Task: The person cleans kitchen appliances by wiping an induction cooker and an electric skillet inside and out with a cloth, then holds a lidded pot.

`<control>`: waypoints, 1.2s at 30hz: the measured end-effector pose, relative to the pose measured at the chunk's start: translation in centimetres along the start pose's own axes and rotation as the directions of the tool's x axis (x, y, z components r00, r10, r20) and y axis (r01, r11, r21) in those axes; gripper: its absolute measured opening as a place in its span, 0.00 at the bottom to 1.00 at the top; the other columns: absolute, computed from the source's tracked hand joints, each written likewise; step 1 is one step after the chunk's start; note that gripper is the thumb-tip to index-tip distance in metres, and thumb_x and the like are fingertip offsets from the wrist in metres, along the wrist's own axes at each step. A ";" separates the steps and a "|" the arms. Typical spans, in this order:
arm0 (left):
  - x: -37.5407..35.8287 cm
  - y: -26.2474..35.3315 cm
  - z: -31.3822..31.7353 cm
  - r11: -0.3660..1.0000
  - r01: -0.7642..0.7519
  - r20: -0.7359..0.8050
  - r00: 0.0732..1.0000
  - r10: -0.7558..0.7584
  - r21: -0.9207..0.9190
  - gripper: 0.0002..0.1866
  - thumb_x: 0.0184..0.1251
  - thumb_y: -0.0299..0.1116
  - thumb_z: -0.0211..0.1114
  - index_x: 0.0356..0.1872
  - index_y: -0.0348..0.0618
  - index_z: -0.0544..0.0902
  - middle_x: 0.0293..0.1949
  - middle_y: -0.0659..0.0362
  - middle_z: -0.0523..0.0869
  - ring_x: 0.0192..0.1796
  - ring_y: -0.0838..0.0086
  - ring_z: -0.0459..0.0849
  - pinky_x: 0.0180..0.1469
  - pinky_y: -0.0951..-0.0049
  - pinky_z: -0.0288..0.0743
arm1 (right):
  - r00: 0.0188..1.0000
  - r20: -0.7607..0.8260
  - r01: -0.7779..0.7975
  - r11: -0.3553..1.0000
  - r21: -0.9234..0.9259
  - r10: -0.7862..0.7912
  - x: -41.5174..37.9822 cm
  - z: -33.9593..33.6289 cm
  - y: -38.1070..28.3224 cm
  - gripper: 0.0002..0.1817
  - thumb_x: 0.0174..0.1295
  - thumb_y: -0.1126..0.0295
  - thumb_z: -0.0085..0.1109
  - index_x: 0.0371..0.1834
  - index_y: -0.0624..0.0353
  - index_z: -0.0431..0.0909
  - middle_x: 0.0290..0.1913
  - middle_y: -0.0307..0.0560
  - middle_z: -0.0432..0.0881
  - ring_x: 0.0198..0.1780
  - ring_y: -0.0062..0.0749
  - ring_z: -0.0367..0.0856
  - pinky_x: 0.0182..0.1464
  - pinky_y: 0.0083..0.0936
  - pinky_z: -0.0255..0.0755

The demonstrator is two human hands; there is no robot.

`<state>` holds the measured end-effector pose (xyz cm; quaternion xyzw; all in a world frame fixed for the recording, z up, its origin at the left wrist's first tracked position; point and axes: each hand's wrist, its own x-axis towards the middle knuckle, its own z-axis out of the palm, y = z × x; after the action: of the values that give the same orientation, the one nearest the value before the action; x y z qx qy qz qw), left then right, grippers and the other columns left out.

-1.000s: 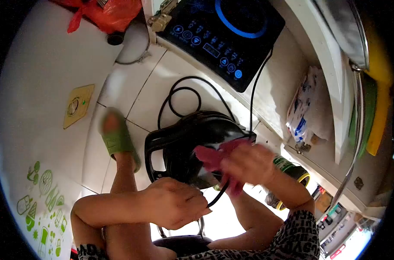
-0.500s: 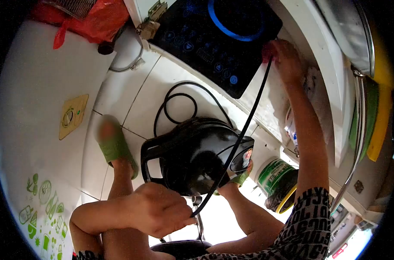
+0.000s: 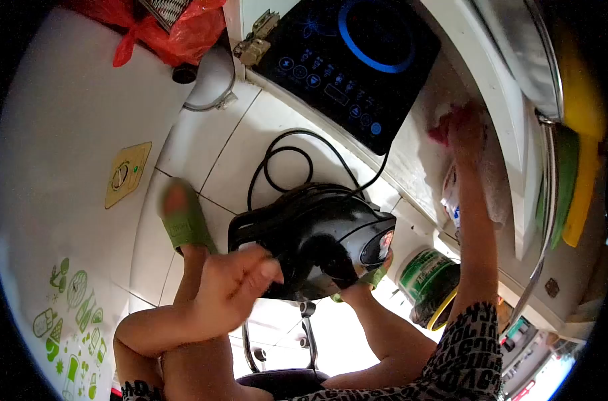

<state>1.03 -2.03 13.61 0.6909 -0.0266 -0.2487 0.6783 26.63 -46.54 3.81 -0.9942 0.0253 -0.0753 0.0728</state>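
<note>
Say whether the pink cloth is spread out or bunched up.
Bunched up: the pink cloth shows as a small crumpled patch at the fingers of the right hand, with no flat expanse visible.

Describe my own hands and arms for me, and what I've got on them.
Your left hand and right hand are ungloved, with no watch or bracelet visible. Both forearms are uncovered. The short sleeves are pale, printed all over with bold black lettering. The right hand is too blurred to rule out a ring.
</note>
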 end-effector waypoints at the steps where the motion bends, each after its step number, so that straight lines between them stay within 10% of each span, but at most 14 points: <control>1: 0.3 0.1 0.0 0.991 0.111 -0.042 0.993 -0.114 -0.074 0.10 0.72 0.34 0.57 0.35 0.40 0.81 0.22 0.55 0.77 0.22 0.65 0.79 0.24 0.71 0.70 | 0.998 -0.037 0.048 0.999 -0.024 -0.049 -2.8 -1.0 -1.0 0.29 0.53 0.72 0.62 0.61 0.57 0.68 0.49 0.57 0.78 0.49 0.54 0.79 0.51 0.47 0.74; 3: 1.1 0.5 0.3 0.965 0.213 -0.073 0.971 -0.226 -0.154 0.11 0.73 0.34 0.55 0.36 0.39 0.81 0.24 0.53 0.78 0.25 0.63 0.81 0.25 0.71 0.71 | 0.942 -0.152 0.276 0.949 -0.154 -0.299 -10.2 -3.4 -4.6 0.34 0.53 0.72 0.61 0.66 0.58 0.64 0.54 0.60 0.76 0.50 0.56 0.78 0.53 0.49 0.74; 6: 2.3 0.1 2.4 0.962 -0.128 -0.001 0.991 0.132 0.240 0.08 0.68 0.32 0.60 0.38 0.37 0.80 0.29 0.49 0.80 0.26 0.58 0.80 0.28 0.64 0.73 | 0.806 0.425 0.429 0.901 0.061 -0.412 -20.0 -9.5 -11.6 0.42 0.52 0.71 0.65 0.72 0.61 0.56 0.62 0.63 0.71 0.55 0.56 0.76 0.54 0.40 0.75; 9: 2.3 -1.0 4.6 0.884 -0.358 0.234 0.926 0.295 0.302 0.09 0.65 0.30 0.62 0.43 0.38 0.79 0.31 0.50 0.81 0.27 0.58 0.80 0.29 0.65 0.74 | 0.429 0.239 0.472 0.442 0.763 -0.871 -22.1 -10.1 -16.3 0.37 0.48 0.57 0.69 0.64 0.51 0.69 0.62 0.53 0.72 0.56 0.43 0.80 0.38 0.31 0.81; 12: 2.7 -0.5 5.0 0.860 -0.341 0.230 0.935 0.269 0.381 0.19 0.59 0.29 0.65 0.52 0.41 0.78 0.41 0.50 0.79 0.40 0.59 0.79 0.41 0.62 0.74 | 0.444 0.223 0.702 0.491 0.516 -0.868 -20.4 -9.7 -14.0 0.29 0.61 0.53 0.59 0.57 0.66 0.74 0.52 0.51 0.77 0.40 0.35 0.82 0.37 0.30 0.77; 14: 3.7 -0.2 4.0 0.814 -0.389 0.103 0.918 0.384 0.432 0.25 0.55 0.29 0.67 0.58 0.44 0.77 0.48 0.51 0.76 0.51 0.58 0.75 0.51 0.60 0.70 | 0.584 0.371 0.628 0.691 0.358 -0.722 -17.2 -7.9 -7.7 0.18 0.53 0.62 0.66 0.48 0.48 0.80 0.43 0.45 0.82 0.34 0.37 0.81 0.31 0.31 0.77; 17: 4.1 -1.3 2.5 0.881 -0.207 -0.096 0.958 0.272 0.425 0.25 0.62 0.34 0.65 0.60 0.41 0.74 0.55 0.46 0.74 0.58 0.51 0.72 0.62 0.55 0.67 | 1.000 0.020 -0.007 1.000 -0.019 0.007 -10.5 -8.5 -0.3 0.06 0.61 0.67 0.59 0.38 0.56 0.80 0.37 0.51 0.84 0.35 0.43 0.81 0.34 0.35 0.75; 18: 4.2 -1.8 2.2 0.882 -0.208 -0.094 0.958 0.271 0.422 0.25 0.62 0.34 0.65 0.60 0.41 0.74 0.55 0.46 0.74 0.58 0.51 0.72 0.62 0.55 0.67 | 0.982 0.016 -0.187 0.977 -0.103 0.189 -8.8 -9.1 0.6 0.07 0.63 0.68 0.58 0.39 0.58 0.80 0.39 0.52 0.84 0.35 0.46 0.82 0.36 0.37 0.76; 24: 4.1 -7.5 0.8 0.769 0.017 -0.161 0.981 0.112 0.639 0.34 0.63 0.41 0.66 0.66 0.38 0.64 0.62 0.40 0.68 0.64 0.46 0.67 0.66 0.51 0.62 | 0.967 -0.034 0.253 0.968 0.000 -0.252 -13.1 -11.3 -1.7 0.19 0.61 0.67 0.54 0.55 0.60 0.77 0.47 0.60 0.82 0.45 0.47 0.84 0.44 0.36 0.77; 29: 2.6 -13.7 -0.1 0.808 0.276 -0.009 0.948 -0.318 0.520 0.45 0.56 0.45 0.73 0.70 0.37 0.58 0.63 0.38 0.66 0.66 0.45 0.64 0.65 0.53 0.63 | 0.644 0.764 -0.182 0.976 0.123 0.024 -28.6 -7.0 6.3 0.20 0.55 0.71 0.57 0.54 0.59 0.76 0.45 0.55 0.83 0.45 0.45 0.83 0.51 0.38 0.78; 31: 2.4 -14.2 -0.6 0.818 0.274 0.041 0.940 -0.340 0.505 0.48 0.53 0.45 0.75 0.71 0.37 0.57 0.64 0.37 0.66 0.68 0.46 0.64 0.67 0.55 0.63 | 0.271 0.936 -0.856 0.501 0.128 0.223 -32.6 -5.8 6.6 0.21 0.50 0.78 0.51 0.51 0.64 0.78 0.45 0.53 0.84 0.50 0.39 0.83 0.56 0.32 0.75; 32: 2.6 -13.6 -1.0 0.859 0.345 0.047 0.920 -0.390 0.378 0.50 0.51 0.43 0.77 0.71 0.36 0.57 0.63 0.38 0.67 0.68 0.48 0.65 0.67 0.58 0.63 | 0.264 0.938 -0.859 0.497 0.124 0.222 -33.8 -5.6 6.3 0.21 0.50 0.78 0.51 0.51 0.64 0.78 0.45 0.53 0.84 0.50 0.39 0.83 0.56 0.32 0.75; 34: 2.6 -13.8 -1.1 0.877 0.412 0.055 0.898 -0.437 0.246 0.51 0.49 0.41 0.78 0.71 0.36 0.57 0.62 0.38 0.68 0.67 0.51 0.66 0.68 0.62 0.62 | 0.012 0.996 -0.972 -0.234 0.032 0.085 -34.9 -5.1 4.8 0.14 0.55 0.76 0.52 0.45 0.65 0.78 0.42 0.53 0.83 0.47 0.40 0.82 0.55 0.32 0.76; 36: 2.2 -15.6 -1.1 0.904 0.376 0.059 0.917 -0.395 0.203 0.46 0.48 0.30 0.75 0.70 0.37 0.59 0.60 0.40 0.72 0.65 0.55 0.70 0.67 0.66 0.62 | 0.054 0.998 -0.936 -0.345 0.066 0.045 -37.6 -1.4 6.6 0.12 0.56 0.73 0.53 0.42 0.64 0.78 0.40 0.51 0.83 0.45 0.40 0.82 0.53 0.32 0.76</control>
<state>-1.31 -0.66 -1.91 0.7301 0.0540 -0.4081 0.5455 -11.00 -50.95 -1.27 -0.3968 0.5087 0.3725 0.6670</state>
